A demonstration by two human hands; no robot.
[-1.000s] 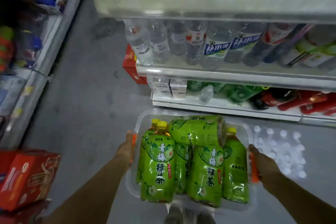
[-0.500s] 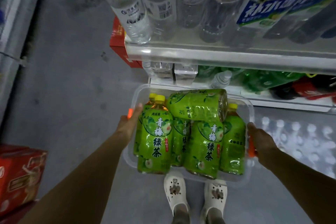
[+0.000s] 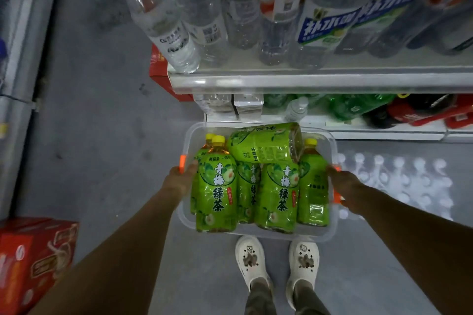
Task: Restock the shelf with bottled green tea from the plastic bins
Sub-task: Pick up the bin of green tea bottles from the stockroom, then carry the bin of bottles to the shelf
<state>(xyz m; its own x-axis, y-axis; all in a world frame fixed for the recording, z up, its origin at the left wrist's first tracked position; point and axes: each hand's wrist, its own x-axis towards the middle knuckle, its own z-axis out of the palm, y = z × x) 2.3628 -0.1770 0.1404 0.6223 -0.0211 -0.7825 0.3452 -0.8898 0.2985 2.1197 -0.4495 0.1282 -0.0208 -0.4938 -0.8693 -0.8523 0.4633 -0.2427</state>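
Carrying the clear plastic bin (image 3: 257, 232) of green tea bottles (image 3: 277, 186) toward the shelf (image 3: 320, 82) — left hand (image 3: 179, 181) and right hand (image 3: 344, 188) each gripping an orange handle — probably needing setting down next, freeing a grip.

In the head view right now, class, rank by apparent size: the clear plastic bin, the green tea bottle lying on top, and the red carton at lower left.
1. clear plastic bin
2. red carton, though it sits nearer the camera and is cut off by the frame
3. green tea bottle lying on top

Left hand (image 3: 179, 181) and right hand (image 3: 344, 189) grip a clear bin (image 3: 332, 231) of green tea bottles (image 3: 217, 186).
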